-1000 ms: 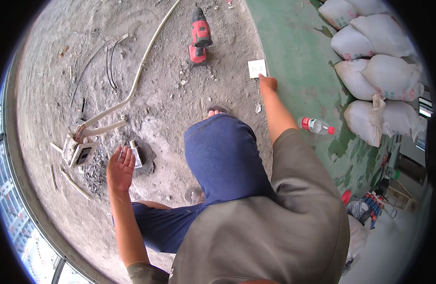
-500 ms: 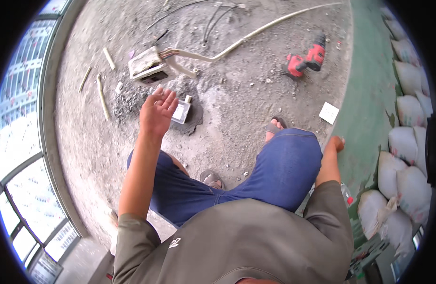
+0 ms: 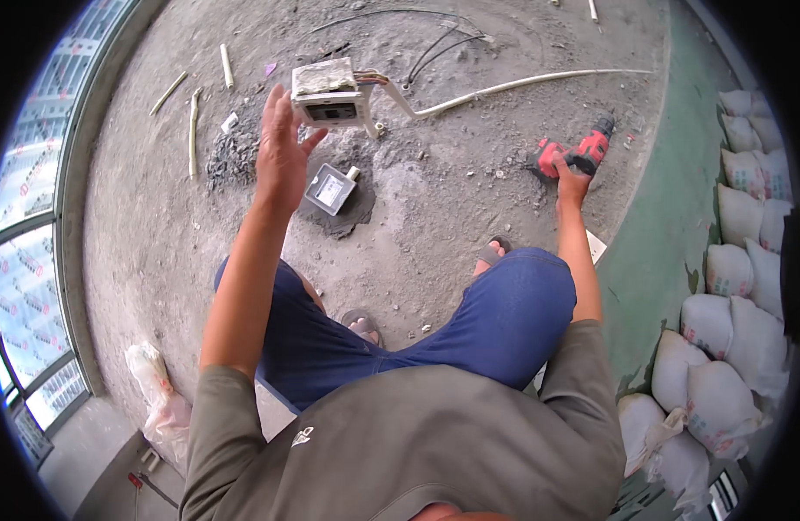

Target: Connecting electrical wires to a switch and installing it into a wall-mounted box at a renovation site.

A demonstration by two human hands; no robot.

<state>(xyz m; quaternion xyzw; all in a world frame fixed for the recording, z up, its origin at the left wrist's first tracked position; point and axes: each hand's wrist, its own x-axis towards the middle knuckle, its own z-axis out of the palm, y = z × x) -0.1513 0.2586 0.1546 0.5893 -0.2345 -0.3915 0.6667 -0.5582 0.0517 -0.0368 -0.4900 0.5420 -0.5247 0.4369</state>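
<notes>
My left hand (image 3: 281,161) is raised with fingers stretched and thumb apart, beside the lower left corner of a white electrical panel box (image 3: 335,111). Contact between hand and box cannot be made out. Grey-white mortar or rubble crusts the box's top, and wires run from it into a white conduit (image 3: 504,89). Below it, a grey rectangular junction box (image 3: 330,189) with a short pipe stub sits in dark, damp mortar. At the right, my right hand (image 3: 572,184) closes around the handle of a red and black cordless drill (image 3: 591,152), low over the ground.
A white plate (image 3: 598,247) lies partly behind my right forearm. Cut conduit pieces (image 3: 193,135) and rubble (image 3: 235,161) lie at the left, black cables (image 3: 443,54) farther off. White sacks (image 3: 730,269) line the right side; windows (image 3: 31,278) stand left.
My right hand has moved forward from beside my knee onto the drill. My left hand has risen from below the panel box to its left side. The view has shifted.
</notes>
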